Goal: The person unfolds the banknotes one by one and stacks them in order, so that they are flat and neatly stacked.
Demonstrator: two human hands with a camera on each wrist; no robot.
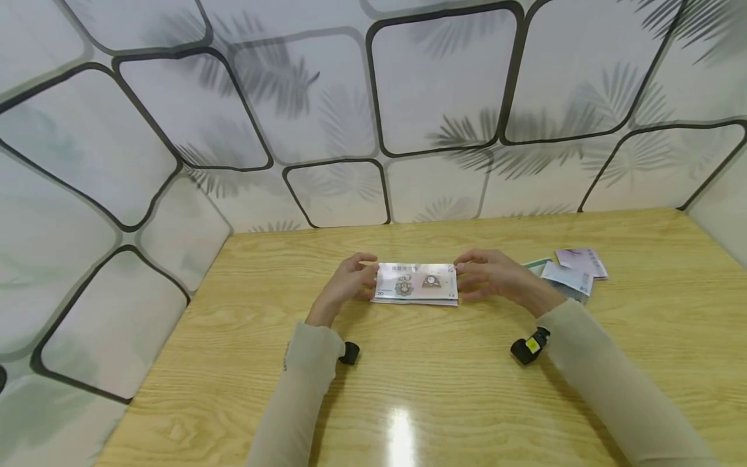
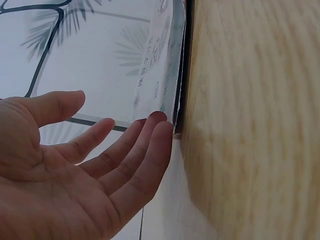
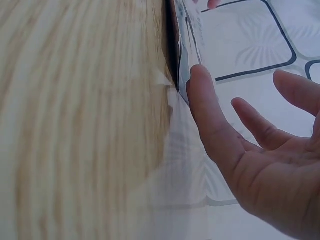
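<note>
A small stack of banknotes (image 1: 416, 283) lies flat on the wooden table, its top note pale with the number 20 printed on it. At its left end is my left hand (image 1: 345, 283), palm turned inward. In the left wrist view, the fingertips of that left hand (image 2: 112, 175) meet the notes' edge (image 2: 162, 70), with the thumb held away. My right hand (image 1: 496, 277) is at the opposite end. The right wrist view has the lowest finger of the right hand (image 3: 260, 155) against the stack's edge (image 3: 186, 45), its other fingers spread and loosely bent.
Right of my right hand, several loose banknotes (image 1: 569, 279) overlap, among them a purplish note (image 1: 583, 261) and a bluish one. The wooden table (image 1: 443, 389) runs back to a wall (image 1: 438, 84) patterned with leaves and dark outlines. A black wrist camera (image 1: 528, 347) shows beside the right sleeve.
</note>
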